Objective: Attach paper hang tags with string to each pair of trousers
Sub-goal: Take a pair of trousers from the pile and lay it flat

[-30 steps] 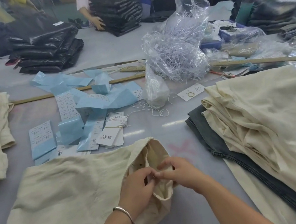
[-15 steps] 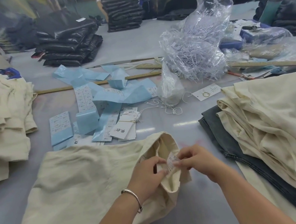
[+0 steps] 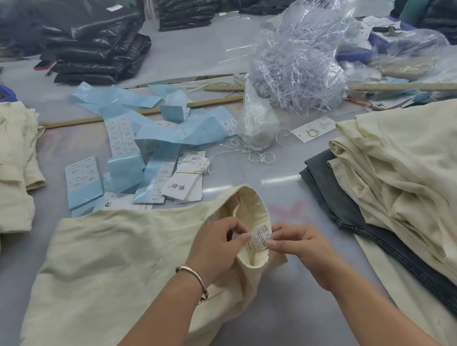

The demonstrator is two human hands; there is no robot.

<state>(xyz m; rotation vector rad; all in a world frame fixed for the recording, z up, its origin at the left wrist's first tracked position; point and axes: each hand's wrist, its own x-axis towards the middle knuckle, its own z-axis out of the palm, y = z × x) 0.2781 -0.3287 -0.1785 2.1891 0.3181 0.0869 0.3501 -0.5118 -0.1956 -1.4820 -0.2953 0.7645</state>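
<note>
The left hand (image 3: 217, 249) and right hand (image 3: 298, 246) now pinch a small white label (image 3: 260, 239) pulled out flat. A second ago it was hidden inside the cream trousers (image 3: 118, 268).

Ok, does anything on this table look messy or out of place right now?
Mostly the supplies. Blue label strips lie tangled and overlapping, and loose strings trail out beside the small plastic bag. One hang tag lies alone, apart from the tag stack.

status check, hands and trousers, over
Left hand and right hand both pinching the sewn-in label at the waistband of the cream trousers. No hang tag on yet; tag stack just beyond. Nothing in the way.
</note>
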